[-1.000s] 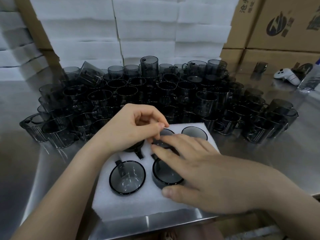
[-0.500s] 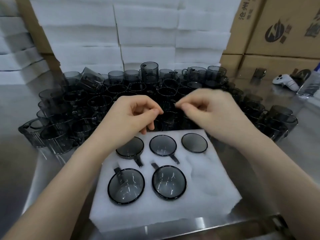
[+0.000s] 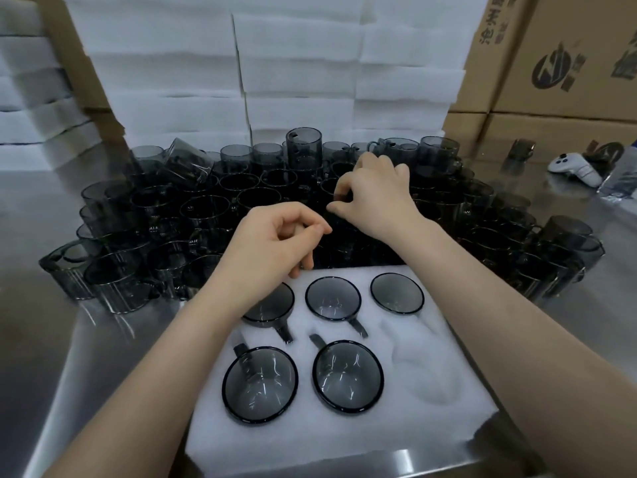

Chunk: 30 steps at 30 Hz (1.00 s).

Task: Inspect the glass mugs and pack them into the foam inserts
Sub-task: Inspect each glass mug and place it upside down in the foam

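Note:
A white foam insert lies at the near table edge. Five smoky glass mugs sit in its pockets: three in the back row and two in the front row. The front right pocket holds nothing. Behind the foam stands a dense cluster of loose mugs. My right hand is down among them, thumb and forefinger pinching the rim of one dark mug. My left hand hovers over the insert's back left corner, fingers curled and holding nothing.
The steel table carries the mugs. Stacks of white foam sheets rise behind them, and cardboard boxes stand at the right. A white controller and a clear bag lie at the far right.
My right hand left the insert and moved back into the mug cluster. My left hand lifted off the back left mug and stays curled above it.

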Each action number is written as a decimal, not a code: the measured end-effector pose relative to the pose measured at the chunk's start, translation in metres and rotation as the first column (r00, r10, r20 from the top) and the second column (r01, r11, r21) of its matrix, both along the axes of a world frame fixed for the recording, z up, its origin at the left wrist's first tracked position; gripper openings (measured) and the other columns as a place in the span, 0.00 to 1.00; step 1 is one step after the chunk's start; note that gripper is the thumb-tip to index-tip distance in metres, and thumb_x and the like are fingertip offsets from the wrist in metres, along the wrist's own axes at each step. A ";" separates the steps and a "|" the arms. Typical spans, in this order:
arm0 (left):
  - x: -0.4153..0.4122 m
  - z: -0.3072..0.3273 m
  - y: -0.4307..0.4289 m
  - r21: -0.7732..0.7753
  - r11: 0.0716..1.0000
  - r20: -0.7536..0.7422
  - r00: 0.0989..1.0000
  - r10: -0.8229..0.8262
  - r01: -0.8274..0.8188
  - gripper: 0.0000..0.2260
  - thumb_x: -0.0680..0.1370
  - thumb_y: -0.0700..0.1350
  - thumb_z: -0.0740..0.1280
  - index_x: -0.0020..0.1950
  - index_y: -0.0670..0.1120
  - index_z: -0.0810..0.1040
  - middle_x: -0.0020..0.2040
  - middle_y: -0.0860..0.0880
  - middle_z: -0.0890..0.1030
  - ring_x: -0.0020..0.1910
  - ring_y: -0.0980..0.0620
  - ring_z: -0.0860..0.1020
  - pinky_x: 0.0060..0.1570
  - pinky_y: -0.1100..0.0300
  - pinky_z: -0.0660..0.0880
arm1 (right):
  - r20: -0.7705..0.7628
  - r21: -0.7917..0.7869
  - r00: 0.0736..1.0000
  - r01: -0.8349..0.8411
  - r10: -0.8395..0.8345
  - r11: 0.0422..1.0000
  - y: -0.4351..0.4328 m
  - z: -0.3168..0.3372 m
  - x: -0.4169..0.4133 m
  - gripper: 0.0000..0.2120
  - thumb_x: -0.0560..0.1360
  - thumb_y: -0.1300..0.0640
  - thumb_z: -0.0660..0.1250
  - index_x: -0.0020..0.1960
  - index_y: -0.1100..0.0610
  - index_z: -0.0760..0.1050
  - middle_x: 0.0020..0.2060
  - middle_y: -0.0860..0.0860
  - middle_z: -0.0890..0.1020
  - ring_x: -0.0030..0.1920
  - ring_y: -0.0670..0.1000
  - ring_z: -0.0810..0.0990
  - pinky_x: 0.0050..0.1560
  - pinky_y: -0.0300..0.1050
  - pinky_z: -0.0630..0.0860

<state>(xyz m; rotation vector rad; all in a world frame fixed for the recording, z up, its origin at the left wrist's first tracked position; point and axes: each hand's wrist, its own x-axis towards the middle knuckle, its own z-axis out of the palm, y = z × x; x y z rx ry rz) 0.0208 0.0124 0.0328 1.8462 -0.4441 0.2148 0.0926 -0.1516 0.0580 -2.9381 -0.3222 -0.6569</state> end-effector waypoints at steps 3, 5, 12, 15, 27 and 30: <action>0.001 -0.001 0.000 -0.024 0.999 0.023 0.999 0.046 -0.045 0.07 0.79 0.39 0.66 0.45 0.46 0.83 0.30 0.48 0.79 0.24 0.55 0.73 0.26 0.68 0.68 | 0.028 0.039 0.999 -0.029 0.028 0.999 -0.004 0.000 -0.004 0.09 0.74 0.42 0.69 0.48 0.46 0.81 0.55 0.51 0.73 0.60 0.57 0.68 0.57 0.52 0.58; 0.002 0.000 0.000 -0.066 0.992 0.020 0.994 0.105 -0.103 0.07 0.78 0.37 0.66 0.48 0.48 0.82 0.37 0.48 0.82 0.27 0.55 0.76 0.27 0.66 0.71 | 0.056 0.124 0.996 -0.080 0.074 0.989 -0.006 0.005 -0.010 0.07 0.74 0.42 0.69 0.46 0.45 0.81 0.55 0.48 0.76 0.60 0.55 0.70 0.53 0.49 0.56; 0.006 -0.001 -0.003 -0.104 0.990 0.027 0.995 0.097 -0.093 0.40 0.67 0.45 0.77 0.76 0.50 0.61 0.70 0.51 0.69 0.57 0.55 0.79 0.55 0.58 0.79 | 0.152 0.443 0.903 -0.426 0.402 0.789 0.010 0.023 -0.048 0.06 0.71 0.51 0.74 0.42 0.54 0.83 0.49 0.48 0.82 0.56 0.47 0.77 0.56 0.43 0.68; 0.006 -0.002 -0.005 -0.011 1.000 0.014 1.000 0.027 -0.027 0.55 0.58 0.56 0.77 0.79 0.51 0.52 0.73 0.51 0.66 0.63 0.56 0.75 0.61 0.55 0.76 | 0.139 0.456 0.893 -0.442 0.428 0.773 0.016 0.019 -0.050 0.04 0.72 0.50 0.73 0.42 0.50 0.82 0.51 0.47 0.81 0.53 0.45 0.76 0.53 0.38 0.69; 0.002 0.000 -0.006 0.009 0.952 0.287 0.912 0.291 -0.307 0.33 0.67 0.54 0.75 0.71 0.52 0.69 0.60 0.57 0.74 0.58 0.66 0.73 0.56 0.74 0.70 | 0.040 0.927 0.674 -0.301 0.737 0.225 0.005 0.002 -0.041 0.28 0.69 0.59 0.72 0.68 0.56 0.72 0.52 0.50 0.79 0.44 0.55 0.76 0.41 0.44 0.77; 0.001 0.000 -0.006 -0.009 0.952 0.289 0.911 0.296 -0.306 0.30 0.69 0.51 0.75 0.69 0.50 0.69 0.60 0.57 0.78 0.58 0.63 0.76 0.59 0.67 0.73 | 0.017 0.959 0.642 -0.226 0.766 0.168 0.005 -0.001 -0.042 0.22 0.70 0.59 0.71 0.63 0.54 0.74 0.54 0.53 0.80 0.47 0.53 0.79 0.38 0.45 0.77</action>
